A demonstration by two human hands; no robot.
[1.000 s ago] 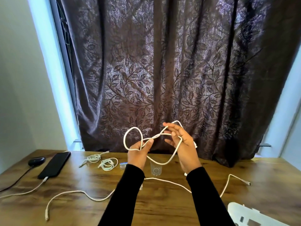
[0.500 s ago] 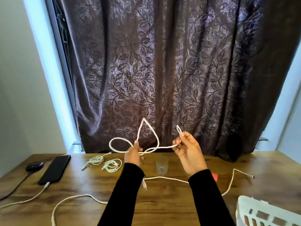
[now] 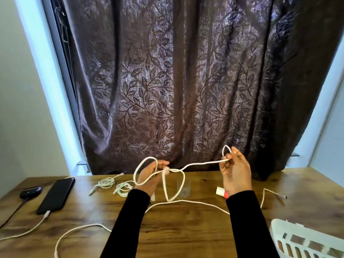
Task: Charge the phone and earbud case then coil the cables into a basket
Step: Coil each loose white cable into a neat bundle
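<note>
Two hands hold a white cable [image 3: 202, 163] above the desk [image 3: 186, 229]. Left hand [image 3: 151, 178] pinches crossed loops; right hand [image 3: 235, 173] pinches a small bight, a strand running between them. Phone [image 3: 56, 194] lies far left with a plug in its near end, earbud case [image 3: 30, 190] just beside it. Two coiled cables [image 3: 115, 185] sit near a glass [image 3: 183, 188]. Basket [image 3: 305, 239] stands at the near right corner, before a dark curtain [image 3: 186, 81].
</note>
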